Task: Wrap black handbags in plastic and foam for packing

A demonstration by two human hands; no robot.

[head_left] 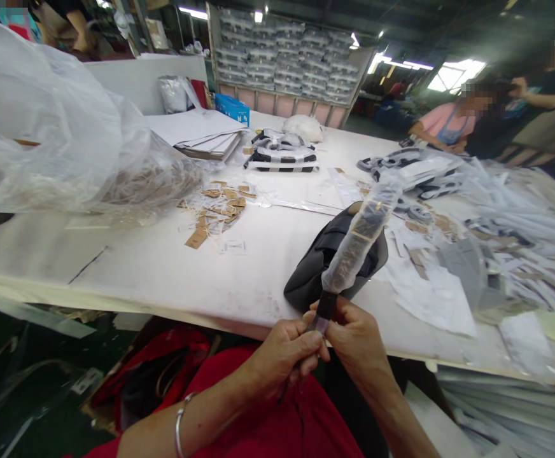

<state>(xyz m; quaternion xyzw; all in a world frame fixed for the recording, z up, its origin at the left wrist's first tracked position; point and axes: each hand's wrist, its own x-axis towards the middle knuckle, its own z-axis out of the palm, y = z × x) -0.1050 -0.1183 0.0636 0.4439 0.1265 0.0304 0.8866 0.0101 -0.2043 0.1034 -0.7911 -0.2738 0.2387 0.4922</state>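
Note:
A black bag (pixel 309 270) sits at the table's front edge, just beyond my hands. Its strap (pixel 326 306) runs toward me, with a long stretch covered by a translucent wrapping sleeve (pixel 354 251). My left hand (pixel 287 343) is closed, its thumb and fingers pinching the near end of the strap. From the other side, my right hand (pixel 356 331) also grips the strap, close against the left fingertips. The strap's very end is partly hidden by my fingers. On the table to the left lies a pile of brown cardboard tags (pixel 223 207) with strings.
A large translucent plastic bag (pixel 58 127) covers the left side. Behind are stacked white sheets (pixel 201 132), a blue box (pixel 233 109) and a striped strap bundle (pixel 282 156). Wrapped straps and plastic pieces (pixel 497 235) crowd the right. Other people are at the far right.

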